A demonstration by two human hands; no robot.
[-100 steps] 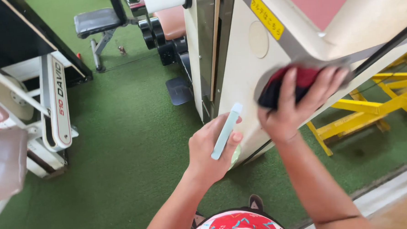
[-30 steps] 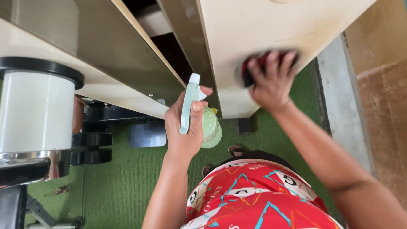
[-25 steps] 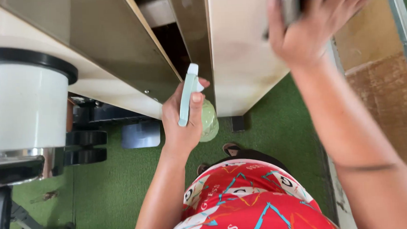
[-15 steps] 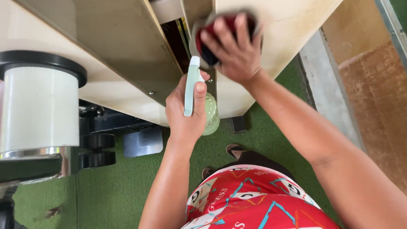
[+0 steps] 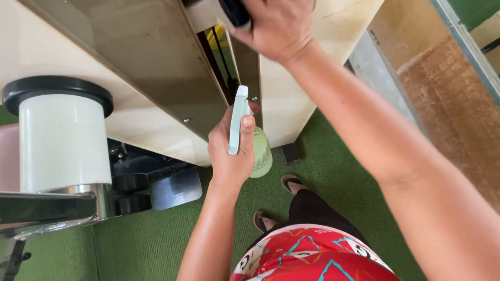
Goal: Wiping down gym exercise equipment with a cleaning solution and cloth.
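My left hand [image 5: 232, 155] grips a pale green spray bottle [image 5: 242, 133], nozzle pointing up toward a cream-coloured exercise machine housing [image 5: 293, 99]. Higher up, my right hand [image 5: 275, 16] presses a dark red and black cloth [image 5: 232, 5] against the machine's front edge, beside a narrow gap between the panels. The cloth is mostly hidden under my fingers and cut off by the top of the frame.
A white cylindrical roller pad with a black cap [image 5: 62, 140] sticks out on the left above a chrome arm [image 5: 39, 206]. Black weight plates and a grey foot plate [image 5: 176, 188] sit on green carpet [image 5: 136, 246]. A brown wooden floor strip [image 5: 468, 125] runs on the right.
My right hand with the cloth has slid upward along the machine's edge, from just above the bottle to the top of the frame. The left hand and bottle have stayed nearly still.
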